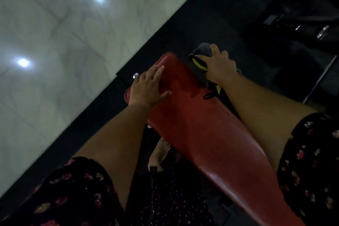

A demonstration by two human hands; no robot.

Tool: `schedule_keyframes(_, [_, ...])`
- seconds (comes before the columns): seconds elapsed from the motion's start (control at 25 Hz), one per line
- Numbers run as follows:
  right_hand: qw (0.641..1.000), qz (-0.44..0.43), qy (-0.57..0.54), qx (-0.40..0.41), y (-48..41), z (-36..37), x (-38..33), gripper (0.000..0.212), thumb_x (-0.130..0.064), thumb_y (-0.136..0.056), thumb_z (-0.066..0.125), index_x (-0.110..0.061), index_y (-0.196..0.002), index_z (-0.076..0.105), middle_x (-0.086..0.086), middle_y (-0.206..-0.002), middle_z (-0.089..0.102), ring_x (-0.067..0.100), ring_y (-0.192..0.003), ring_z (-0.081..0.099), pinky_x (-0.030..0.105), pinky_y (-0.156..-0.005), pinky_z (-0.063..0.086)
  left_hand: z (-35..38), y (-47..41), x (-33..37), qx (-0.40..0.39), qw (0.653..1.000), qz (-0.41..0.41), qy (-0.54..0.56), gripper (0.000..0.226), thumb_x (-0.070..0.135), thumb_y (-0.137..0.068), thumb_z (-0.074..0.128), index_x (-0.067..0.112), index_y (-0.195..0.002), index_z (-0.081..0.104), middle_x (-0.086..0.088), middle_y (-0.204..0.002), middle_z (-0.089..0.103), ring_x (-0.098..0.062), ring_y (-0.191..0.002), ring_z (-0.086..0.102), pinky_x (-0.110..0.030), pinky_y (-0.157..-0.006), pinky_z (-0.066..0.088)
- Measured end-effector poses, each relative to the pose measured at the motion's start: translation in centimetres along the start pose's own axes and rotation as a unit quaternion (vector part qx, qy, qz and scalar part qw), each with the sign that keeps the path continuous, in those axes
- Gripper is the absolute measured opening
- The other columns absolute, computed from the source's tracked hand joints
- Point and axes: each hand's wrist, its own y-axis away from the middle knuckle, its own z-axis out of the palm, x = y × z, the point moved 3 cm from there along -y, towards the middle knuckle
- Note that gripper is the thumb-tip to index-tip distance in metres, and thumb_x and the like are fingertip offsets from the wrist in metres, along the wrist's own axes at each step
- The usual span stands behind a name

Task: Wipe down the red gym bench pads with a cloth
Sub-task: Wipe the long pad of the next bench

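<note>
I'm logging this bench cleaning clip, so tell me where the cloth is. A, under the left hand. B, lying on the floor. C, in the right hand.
C: the right hand holds the grey cloth at the side of the red pad, while the left hand rests flat on the pad with no cloth showing.
</note>
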Motion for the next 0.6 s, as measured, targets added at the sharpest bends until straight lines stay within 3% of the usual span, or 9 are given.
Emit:
schedule_keyframes(0.12, [0.996,0.057,-0.066,0.006,3.0,-2.5,2.6,0.072,-0.014,-0.088,0.061,-0.052,-0.142,0.031,0.005,-0.148,0.016,0.036,-0.121,0.034,0.05,-0.085,0.043,-5.2,-1.8,3.0,0.006,0.998,0.055,0.003,0.088,0.059,-0.088,0.058,0.028,-0.155,0.01,-0.004,-0.159,0.02,-0.033,-0.14,0.03,-0.051,-0.114,0.028])
schedule_keyframes(0.2, [0.993,0.073,-0.087,-0.023,4.5,-4.4,4.0,0.072,-0.014,-0.088,0.06,-0.05,-0.143,0.032,0.005,-0.147,0.02,0.034,-0.122,0.035,0.045,-0.083,0.041,-8.1,-2.4,4.7,-0.029,0.996,0.087,0.02,0.085,0.055,-0.088,0.06,0.029,-0.154,0.015,-0.005,-0.157,0.023,-0.033,-0.137,0.034,-0.053,-0.107,0.037])
schedule_keyframes(0.36, [0.993,0.081,-0.079,-0.018,9.1,-10.9,6.8,0.062,-0.018,-0.086,0.063,-0.041,-0.14,0.041,0.006,-0.134,0.029,0.034,-0.112,0.041,0.04,-0.077,0.043,-15.1,-1.8,8.5,-0.054,0.984,0.164,0.047,0.08,0.052,-0.087,0.063,0.032,-0.153,0.022,-0.004,-0.154,0.027,-0.028,-0.135,0.037,-0.049,-0.108,0.038])
schedule_keyframes(0.6, [0.991,0.119,-0.069,0.009,18.8,-17.8,8.7,0.054,-0.019,-0.086,0.064,-0.035,-0.136,0.049,0.006,-0.133,0.033,0.034,-0.111,0.043,0.045,-0.085,0.047,-22.0,2.6,15.9,-0.047,0.946,0.296,-0.122,0.077,0.051,-0.088,0.063,0.031,-0.152,0.026,-0.002,-0.15,0.034,-0.027,-0.133,0.04,-0.049,-0.103,0.042])
